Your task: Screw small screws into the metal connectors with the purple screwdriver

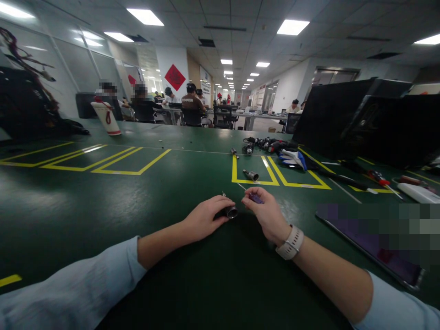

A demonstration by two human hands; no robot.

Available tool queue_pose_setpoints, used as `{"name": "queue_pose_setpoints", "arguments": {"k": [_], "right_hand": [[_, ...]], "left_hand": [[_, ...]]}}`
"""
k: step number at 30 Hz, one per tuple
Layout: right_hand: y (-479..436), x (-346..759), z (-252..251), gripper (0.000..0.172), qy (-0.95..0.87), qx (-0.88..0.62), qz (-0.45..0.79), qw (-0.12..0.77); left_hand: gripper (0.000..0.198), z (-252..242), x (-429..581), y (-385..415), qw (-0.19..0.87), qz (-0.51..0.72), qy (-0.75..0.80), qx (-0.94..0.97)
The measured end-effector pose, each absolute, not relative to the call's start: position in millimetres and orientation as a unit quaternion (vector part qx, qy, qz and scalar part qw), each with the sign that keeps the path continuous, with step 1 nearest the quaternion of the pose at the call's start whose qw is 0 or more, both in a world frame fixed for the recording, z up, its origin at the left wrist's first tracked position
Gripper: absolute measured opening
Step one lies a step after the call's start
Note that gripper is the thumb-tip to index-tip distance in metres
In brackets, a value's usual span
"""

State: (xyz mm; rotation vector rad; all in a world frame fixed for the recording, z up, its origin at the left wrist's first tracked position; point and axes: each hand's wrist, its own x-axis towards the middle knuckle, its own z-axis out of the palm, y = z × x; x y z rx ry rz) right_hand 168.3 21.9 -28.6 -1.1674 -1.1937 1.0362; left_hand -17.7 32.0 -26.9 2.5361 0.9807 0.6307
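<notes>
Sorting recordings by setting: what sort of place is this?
Likely an open-plan office workshop: a green table marked with yellow tape, a red-handled screwdriver, and people seated at desks beyond.

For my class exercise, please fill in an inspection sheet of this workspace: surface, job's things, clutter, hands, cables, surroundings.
Surface: green table marked with yellow tape outlines.
Job's things: dark metal part and purple-handled tool, both in hand; a similar metal piece lies within one outline.
Clutter: white-and-blue glove, red-handled screwdriver and flat device at right; cup at far left.
Hands: left hand holds the metal part; right hand grips the tool, its thin shaft pointing forward.
Cables: cord-like tangle at upper left; too dark to trace.
Surroundings: seated people beyond the table; lit ceiling panels overhead.
</notes>
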Motion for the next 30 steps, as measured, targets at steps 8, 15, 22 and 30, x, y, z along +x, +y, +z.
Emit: {"name": "queue_pose_setpoints", "arguments": {"k": [8, 15, 22, 30], "right_hand": [[73, 224, -32, 0.016, -0.582, -0.602, 0.185, 0.515], [76, 219, -41, 0.015, -0.681, -0.572, 0.167, 0.425], [69, 213, -42, 0.013, -0.744, -0.589, 0.071, 0.307], [91, 222, -44, 0.021, -0.748, -0.608, 0.011, 0.265]], "left_hand": [[0.039, -23, -17, 29, 0.185, 0.214, 0.34, 0.897], [0.039, -21, -16, 28, 0.178, 0.203, 0.335, 0.903], [0.038, -22, -15, 28, 0.177, 0.212, 0.326, 0.904], [0.037, -20, -15, 28, 0.174, 0.203, 0.331, 0.905]]}}
